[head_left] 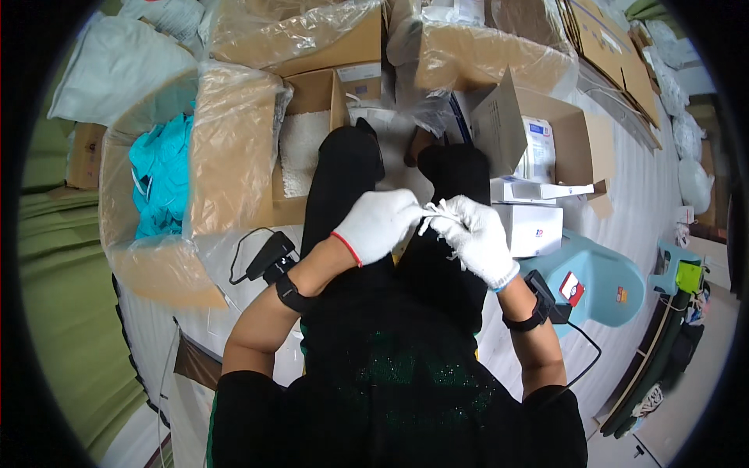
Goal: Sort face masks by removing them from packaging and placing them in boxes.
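Note:
Over my lap, my left hand wears a white knit glove with a red cuff. Its fingers are pinched closed at one end of a small bunch of white cords. From the other side, my right hand, in a white glove with a blue cuff, closes on the same cords. Loose ends stick out between the two hands. What the cords belong to cannot be made out. Each wrist carries a black strapped-on device, such as the left device.
A plastic-lined carton of turquoise items stands at left. Ahead are more lined cartons and a small carton with white material. To the right sit an open carton, a white box and a light-blue plastic stool.

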Tool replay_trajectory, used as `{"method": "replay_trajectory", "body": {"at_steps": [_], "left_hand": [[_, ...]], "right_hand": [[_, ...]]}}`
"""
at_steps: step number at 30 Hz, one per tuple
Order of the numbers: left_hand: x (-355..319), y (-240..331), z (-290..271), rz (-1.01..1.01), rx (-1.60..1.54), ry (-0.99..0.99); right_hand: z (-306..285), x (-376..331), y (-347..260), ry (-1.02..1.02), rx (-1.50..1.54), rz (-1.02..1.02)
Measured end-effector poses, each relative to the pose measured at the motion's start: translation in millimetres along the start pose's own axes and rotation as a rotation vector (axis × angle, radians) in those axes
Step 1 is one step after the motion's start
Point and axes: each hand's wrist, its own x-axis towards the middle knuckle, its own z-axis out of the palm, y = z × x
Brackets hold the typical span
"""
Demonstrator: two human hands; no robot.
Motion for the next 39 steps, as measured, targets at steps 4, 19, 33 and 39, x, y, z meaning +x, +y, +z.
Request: {"method": "replay_trajectory", "body": {"at_steps": [4,19,33,39], "left_hand": [[2.3,0.1,5.3,-0.18,-0.296,-0.004],[-9.5,14.6,20.1,-0.344,-0.296,-0.146],[-21.6,53.7,5.7,-0.346,-1.097,-0.269],[-53.1,62.6,-13.5,-0.009,-0.745,-0.591]], "right_hand": [[-1.1,4.7,14.5,0.047,-0.073,-0.027],[-10.4,-2.2,38.5,-0.036,-0.57,-0.52],[22.0,-30.7,0.4,-0.065,1.603,0.138],[-0.2,-69.4,-31.0,-0.246,0.353,0.34]]}}
